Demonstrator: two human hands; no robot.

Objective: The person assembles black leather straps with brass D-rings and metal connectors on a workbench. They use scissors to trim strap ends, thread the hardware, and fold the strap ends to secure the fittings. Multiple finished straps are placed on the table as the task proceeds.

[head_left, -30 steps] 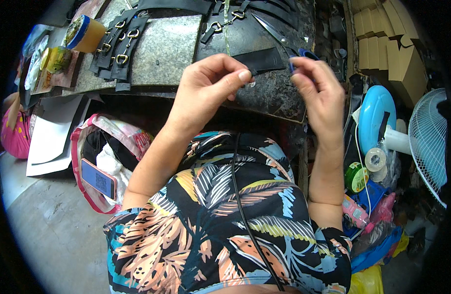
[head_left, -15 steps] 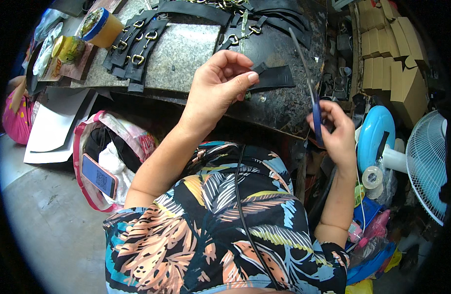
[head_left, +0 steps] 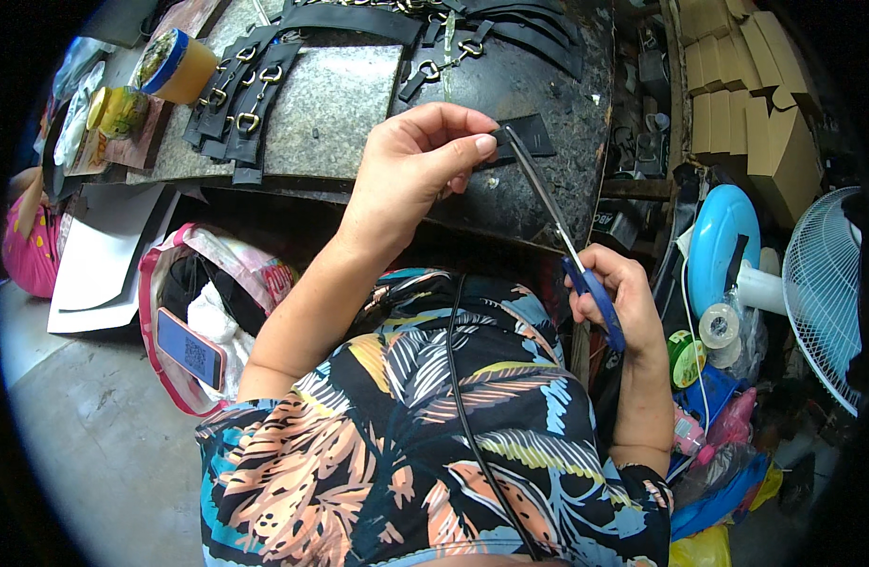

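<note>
Dark and scuffed, the bench (head_left: 538, 92) stretched before you. Blue-handled scissors (head_left: 559, 225) slanted across its near edge, gripped in your right hand (head_left: 628, 298). Their tips reached your left hand (head_left: 420, 165), whose thumb and forefinger were nearly pinched together; whether they held anything was too small to tell. Just beyond, a flat black strip (head_left: 536, 138) lay on the bench. Farther left lay buckled black straps (head_left: 231, 118); a fan (head_left: 820, 298) stood at right.
</note>
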